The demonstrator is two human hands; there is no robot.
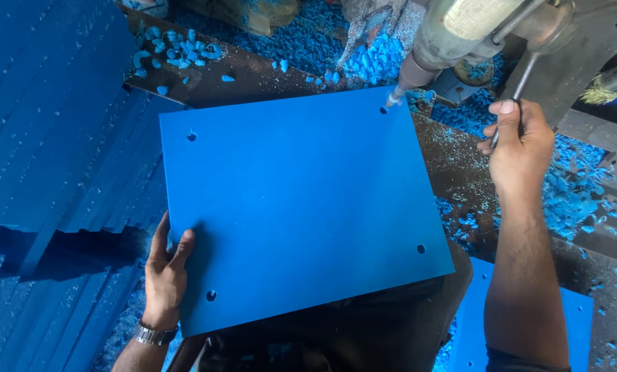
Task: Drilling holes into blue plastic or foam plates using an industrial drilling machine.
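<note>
Under the drill [453,31], on the dark metal table [253,83], lies one blue plastic sheet [301,207] with four holes, one near each corner. The drill bit [393,98] stands over the far right hole. The left hand [165,272], with a watch at the wrist, grips the sheet's near left edge, thumb on top. The right hand [519,145] is closed around a thin metal lever [514,103] beside the drill. A pale label wraps the drill body, cut off at the top edge. A stack of blue sheets [46,138] fills the left. One more blue sheet [577,324] lies lower right, partly hidden by the arm. Blue shavings [570,200] are too many to count.
</note>
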